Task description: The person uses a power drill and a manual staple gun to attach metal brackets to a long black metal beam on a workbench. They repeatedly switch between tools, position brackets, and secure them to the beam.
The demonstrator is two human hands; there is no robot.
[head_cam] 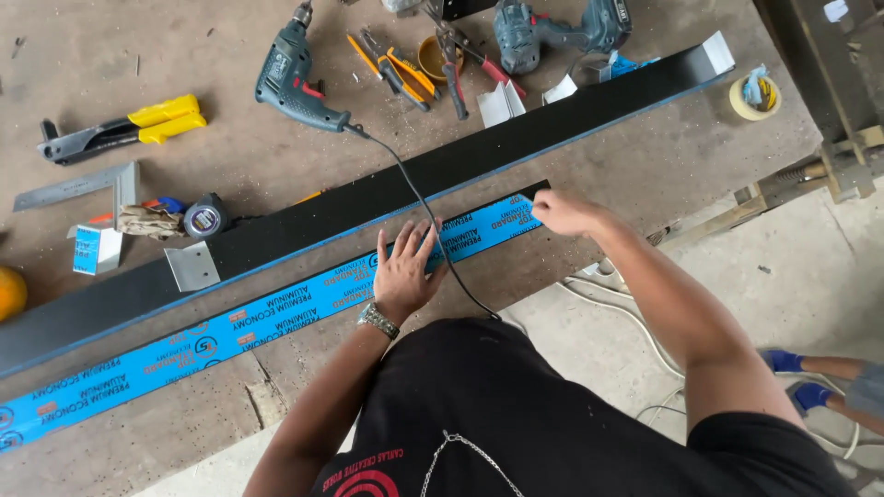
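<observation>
**Two hands on a blue-filmed strip at a workbench**

Head view: a long strip (230, 336) covered in blue protective film lies slantwise across a worn wooden workbench (645, 166), running from the lower left edge of the picture up toward the middle. The left hand (403, 267), with a metal wristwatch (378, 320) at the wrist, lies flat and open on the strip, fingers spread, pressing down and holding nothing. The right hand (562, 212) sits at the strip's upper end, fingers drawn together in a narrow pinch at the end of the film. Just beyond the strip, parallel to it, lies a long black channel (442, 166). A black cord (433, 225) from a corded drill (290, 78) crosses the channel and the strip between the hands. Farther off lie a yellow-handled riveter (129, 129), a tape measure (206, 218), snips and pliers (414, 64), a second drill (552, 32) and a roll of tape (753, 99)
</observation>
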